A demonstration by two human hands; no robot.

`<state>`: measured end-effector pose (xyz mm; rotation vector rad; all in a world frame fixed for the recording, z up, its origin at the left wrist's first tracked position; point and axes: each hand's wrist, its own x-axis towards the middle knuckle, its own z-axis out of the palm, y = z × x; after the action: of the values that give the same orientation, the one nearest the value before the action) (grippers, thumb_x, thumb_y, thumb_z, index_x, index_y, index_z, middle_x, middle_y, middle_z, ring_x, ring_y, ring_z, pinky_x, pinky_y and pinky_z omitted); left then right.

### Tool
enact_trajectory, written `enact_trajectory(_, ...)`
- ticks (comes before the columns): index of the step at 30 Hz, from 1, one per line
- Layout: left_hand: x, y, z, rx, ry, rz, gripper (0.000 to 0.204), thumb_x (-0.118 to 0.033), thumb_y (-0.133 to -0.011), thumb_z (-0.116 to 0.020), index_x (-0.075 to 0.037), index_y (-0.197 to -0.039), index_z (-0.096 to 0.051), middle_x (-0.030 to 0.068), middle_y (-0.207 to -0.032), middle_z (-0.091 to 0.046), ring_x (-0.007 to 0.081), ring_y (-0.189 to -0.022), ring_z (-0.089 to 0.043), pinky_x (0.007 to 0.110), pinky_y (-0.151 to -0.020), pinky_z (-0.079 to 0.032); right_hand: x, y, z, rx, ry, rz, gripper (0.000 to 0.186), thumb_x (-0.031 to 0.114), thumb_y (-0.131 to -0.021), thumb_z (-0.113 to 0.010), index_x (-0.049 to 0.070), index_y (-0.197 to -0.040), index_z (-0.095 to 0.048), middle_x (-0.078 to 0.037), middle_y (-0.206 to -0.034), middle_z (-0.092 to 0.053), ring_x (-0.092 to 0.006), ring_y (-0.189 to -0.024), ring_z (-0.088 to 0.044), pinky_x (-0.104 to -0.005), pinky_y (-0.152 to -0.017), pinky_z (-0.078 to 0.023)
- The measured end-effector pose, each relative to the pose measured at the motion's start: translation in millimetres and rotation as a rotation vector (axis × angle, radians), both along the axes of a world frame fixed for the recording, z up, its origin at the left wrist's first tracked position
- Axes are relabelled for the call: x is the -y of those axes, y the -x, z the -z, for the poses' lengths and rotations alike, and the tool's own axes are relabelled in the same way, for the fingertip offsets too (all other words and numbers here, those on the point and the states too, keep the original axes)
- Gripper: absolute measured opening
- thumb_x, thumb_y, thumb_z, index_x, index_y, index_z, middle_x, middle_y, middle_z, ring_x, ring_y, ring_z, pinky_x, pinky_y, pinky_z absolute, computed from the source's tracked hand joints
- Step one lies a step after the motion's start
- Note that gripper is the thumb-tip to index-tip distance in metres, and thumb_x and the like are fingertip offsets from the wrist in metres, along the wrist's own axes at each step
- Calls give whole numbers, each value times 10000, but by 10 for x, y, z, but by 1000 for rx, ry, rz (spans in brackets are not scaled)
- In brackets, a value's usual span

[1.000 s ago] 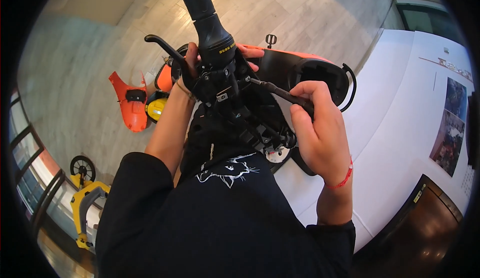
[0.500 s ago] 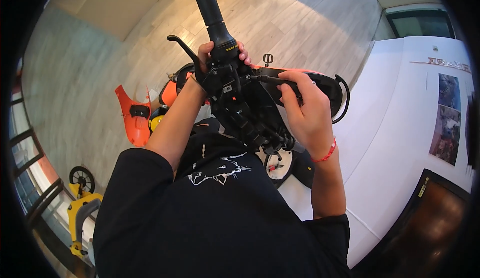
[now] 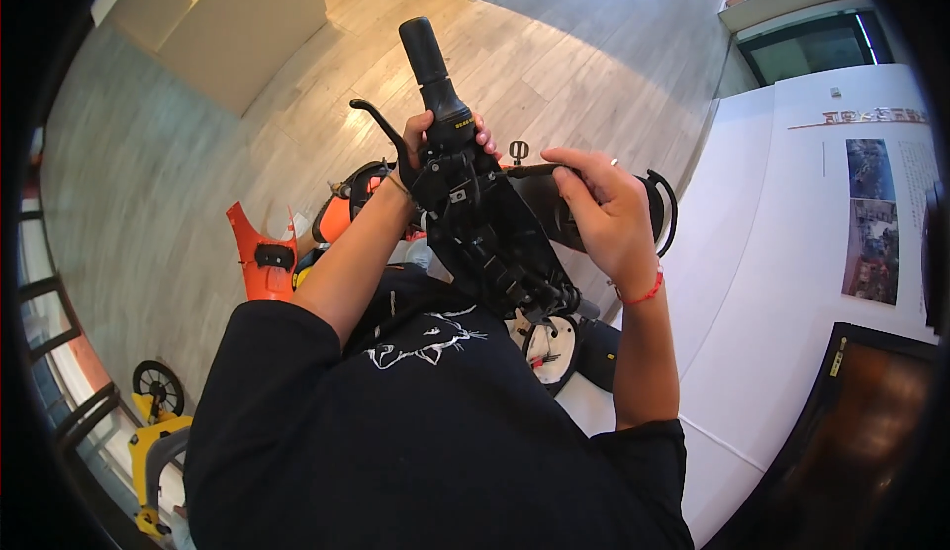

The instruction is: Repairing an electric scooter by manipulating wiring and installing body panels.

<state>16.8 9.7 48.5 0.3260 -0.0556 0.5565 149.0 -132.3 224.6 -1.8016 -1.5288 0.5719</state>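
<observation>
A black handlebar (image 3: 481, 243) with exposed clamps and cables runs across in front of my chest. It has a black rubber grip (image 3: 424, 53) at its far end and a brake lever (image 3: 380, 122) on the left side. My left hand (image 3: 420, 130) is wrapped round the bar just below the grip, its fingertips showing on the right side. Between the thumb and fingers of my right hand (image 3: 612, 215) is a slim dark screwdriver (image 3: 534, 170). Its shaft points left, and the tip meets the handlebar's side near my left fingers; exact contact is too small to tell.
Below the bar stands a scooter or small motorbike with a black seat (image 3: 554, 208) and a pedal (image 3: 519, 152). An orange body panel (image 3: 265, 258) lies on the wooden floor to the left. A yellow wheeled frame (image 3: 158, 451) is at lower left; a white wall (image 3: 752, 243) borders the right.
The handlebar and both hands sit a little lower in the picture, with more floor showing beyond. My right fingers have straightened somewhat along the screwdriver; both holds continue.
</observation>
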Motion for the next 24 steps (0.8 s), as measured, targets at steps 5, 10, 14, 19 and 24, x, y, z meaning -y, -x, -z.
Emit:
enact_trajectory(5,-1,-37,10,-11,-71,0,621,-602,-739,-512,-25,-967,-504,85,-884,-518,242,-913,-512,425,-931,-412,13,-28,47,-304,103,122,218,63,-871,-565,1,-1076,-608,-34,-762,-598,-55,-640,-510,-206,-606,-421)
enact_trajectory(10,-8,-10,30,18,-96,-3,614,-601,-746,-506,-28,-964,-509,87,-893,-527,244,-918,-517,431,-936,-418,55,-124,-31,-380,207,-29,335,72,-893,-547,-20,-1213,-517,-47,-843,-603,-67,-745,-537,-188,-681,-428)
enact_trajectory(14,-10,-22,39,9,-72,-9,616,-599,-746,-512,-22,-963,-514,93,-886,-531,246,-910,-519,429,-932,-418,56,-176,-80,-376,233,-43,318,88,-881,-573,-23,-1178,-546,-44,-827,-616,-67,-722,-541,-194,-669,-434)
enact_trajectory(19,-6,-13,31,20,-68,-12,625,-600,-745,-513,-13,-959,-512,98,-879,-531,246,-904,-518,424,-926,-416,-23,-142,-2,153,41,69,235,225,-859,-630,12,-958,-647,-105,-600,-567,-178,-557,-560,-286,-542,-430)
enact_trajectory(24,-22,-61,43,46,-85,-4,620,-593,-748,-508,-10,-958,-509,100,-875,-529,246,-898,-513,423,-918,-418,-121,-148,184,162,-25,259,222,241,-881,-584,35,-924,-656,-111,-553,-554,-201,-505,-543,-302,-508,-415)
